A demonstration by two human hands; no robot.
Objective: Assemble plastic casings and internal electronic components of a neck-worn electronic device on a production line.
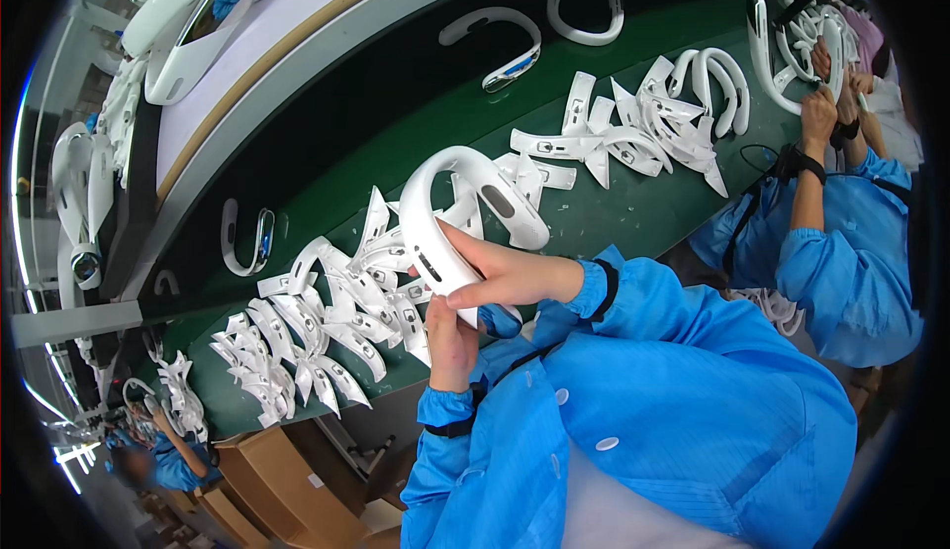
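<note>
Green and long, the surface runs across in front of a person in a blue jacket with black bands at both cuffs. Nearest, the left hand is closed, thumb up, at the lower end of a white curved band; the right hand is partly curled around the same end, its thumb laid near the left one. This band is held up above the surface, its bend upward and a dark slot on each arm. Just behind and to the left lies a heap of white curved shells, overlapping; a second pile lies farther right. Below the surface at left stands an open cardboard box. On the right, a co-worker in blue sleeves handles white bands. Farther back, two curved bands lie apart near the surface's far side, and more white bands sit upper left.
</note>
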